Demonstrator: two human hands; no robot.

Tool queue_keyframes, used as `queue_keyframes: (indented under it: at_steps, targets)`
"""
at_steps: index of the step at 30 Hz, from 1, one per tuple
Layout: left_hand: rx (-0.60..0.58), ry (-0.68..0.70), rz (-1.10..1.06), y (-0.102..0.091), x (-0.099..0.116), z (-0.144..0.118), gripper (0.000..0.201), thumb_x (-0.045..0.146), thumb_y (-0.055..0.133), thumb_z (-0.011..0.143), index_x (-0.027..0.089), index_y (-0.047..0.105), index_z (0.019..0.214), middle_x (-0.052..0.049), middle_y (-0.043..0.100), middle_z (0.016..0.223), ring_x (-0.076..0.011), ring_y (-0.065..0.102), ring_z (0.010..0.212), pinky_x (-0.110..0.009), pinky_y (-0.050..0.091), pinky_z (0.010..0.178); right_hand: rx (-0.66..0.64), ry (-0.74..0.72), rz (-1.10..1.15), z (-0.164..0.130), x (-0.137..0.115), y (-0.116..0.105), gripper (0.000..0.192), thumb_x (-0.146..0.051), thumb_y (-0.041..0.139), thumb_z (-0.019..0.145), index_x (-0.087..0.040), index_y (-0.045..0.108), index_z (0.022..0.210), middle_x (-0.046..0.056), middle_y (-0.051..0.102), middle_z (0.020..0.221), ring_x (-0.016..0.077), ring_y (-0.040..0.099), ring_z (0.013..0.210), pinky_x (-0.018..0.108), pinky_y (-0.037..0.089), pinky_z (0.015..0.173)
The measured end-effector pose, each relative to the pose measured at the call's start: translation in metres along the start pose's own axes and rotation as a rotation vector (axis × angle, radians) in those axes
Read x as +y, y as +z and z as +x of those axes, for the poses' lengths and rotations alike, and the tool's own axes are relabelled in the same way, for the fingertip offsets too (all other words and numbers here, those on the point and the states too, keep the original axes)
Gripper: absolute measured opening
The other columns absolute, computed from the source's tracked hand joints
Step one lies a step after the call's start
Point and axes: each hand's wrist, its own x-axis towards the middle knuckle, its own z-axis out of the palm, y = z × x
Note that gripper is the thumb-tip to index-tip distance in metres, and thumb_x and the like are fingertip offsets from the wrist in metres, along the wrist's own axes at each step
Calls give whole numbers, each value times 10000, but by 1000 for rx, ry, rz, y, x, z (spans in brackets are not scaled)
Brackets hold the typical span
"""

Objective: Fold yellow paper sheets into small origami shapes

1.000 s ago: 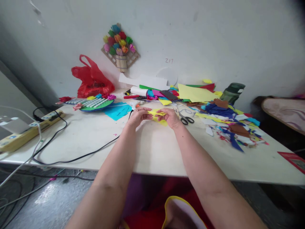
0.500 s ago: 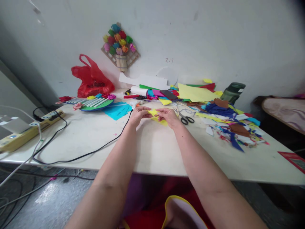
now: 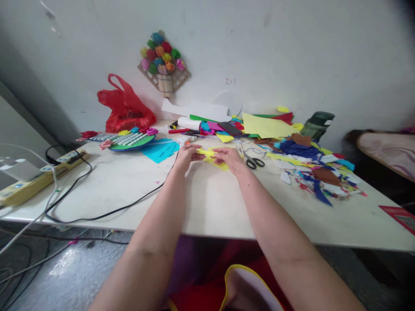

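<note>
A small piece of yellow crepe paper (image 3: 206,152) is stretched between my two hands above the middle of the table. My left hand (image 3: 189,157) pinches its left end, and my right hand (image 3: 229,157) pinches the right end. Under my right fingers, more yellow paper (image 3: 222,166) shows near the tabletop; whether it joins the held piece I cannot tell. Black-handled scissors (image 3: 255,163) lie just right of my right hand. A hot glue gun (image 3: 188,140), partly hidden, lies behind my left hand.
Paper scraps (image 3: 327,175) are heaped on the right, near a green bottle (image 3: 317,124). Coloured sheets (image 3: 267,126) lie at the back. Left are a red plastic bag (image 3: 126,108), a green disc with paper flowers (image 3: 132,142), blue paper (image 3: 161,150), a power strip (image 3: 45,177) and a black cable (image 3: 113,212).
My fingers have shifted slightly on the yellow crepe paper, which now looks flatter and more drawn out between them. My forearms have hardly moved.
</note>
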Motion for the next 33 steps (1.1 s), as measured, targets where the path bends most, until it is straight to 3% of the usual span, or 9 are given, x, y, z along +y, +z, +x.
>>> queue_keyframes:
  at_steps: [8,17,21,33]
  targets:
    - [22,-21,-22,-1,-2,3,241,272,558,625,117,581,807,-66,653,575,-190,658,569,-328,537,648,9,-1,25,0,-1,1,143,-48,625,696,-112,670,816,37,691,603,90,599,452,179,484,464]
    - [-57,-63,-63,2,-6,3,437,556,596,687,141,554,817,-68,670,630,-166,648,575,-299,529,621,37,6,94,-2,-2,4,133,-41,624,694,-110,654,803,33,686,605,86,595,452,179,484,470]
    - [-122,-89,59,6,-10,-1,437,557,626,670,124,565,666,-79,660,624,-133,610,510,-257,503,561,18,9,88,-2,0,7,143,-40,621,704,-119,658,818,30,690,626,94,604,470,201,497,502]
    - [-99,28,241,7,-10,0,445,517,567,735,129,544,519,-18,548,455,-75,481,381,-210,405,448,-38,40,54,-5,-2,9,141,-107,641,718,-120,637,859,33,680,606,98,597,462,196,466,476]
